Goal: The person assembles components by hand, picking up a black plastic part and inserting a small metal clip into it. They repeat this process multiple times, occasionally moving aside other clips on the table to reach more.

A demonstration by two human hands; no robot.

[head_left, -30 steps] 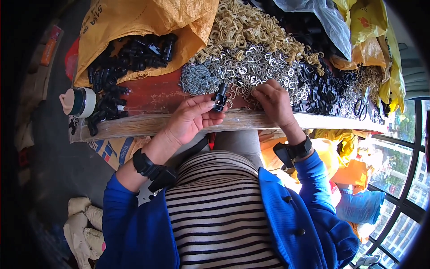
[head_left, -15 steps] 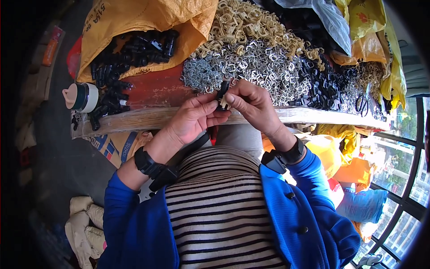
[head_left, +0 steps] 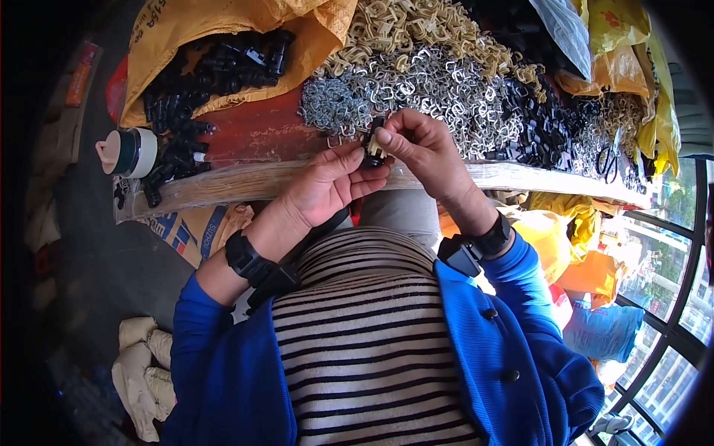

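Note:
A small black plastic fitting [head_left: 378,125] with a beige clip-like piece [head_left: 374,149] against its side is held between my two hands, above the table's near edge. My left hand [head_left: 327,184] is closed on the lower part of the fitting, thumb on top and fingers beneath. From the other side my right hand [head_left: 428,152] pinches at the fitting and the beige piece with thumb and bent index finger. Fingertips partly hide both parts. Just beyond lie heaps of small silver metal clips [head_left: 439,93], tiny grey metal pieces [head_left: 335,104] and beige plastic clips [head_left: 401,33].
An orange woven sack [head_left: 223,22] spills black fittings [head_left: 178,152] at the left, near a jar with a pale lid [head_left: 137,152]. Rightward are black plastic pieces [head_left: 547,134], scissors [head_left: 608,160] and yellow bags [head_left: 621,30]. A plastic-wrapped wooden edge [head_left: 238,186] borders the red tabletop [head_left: 256,134].
The fitting has tilted slightly, and more of the beige piece now shows. My right hand has risen a little; my left still holds the fitting. The whole view has shifted slightly.

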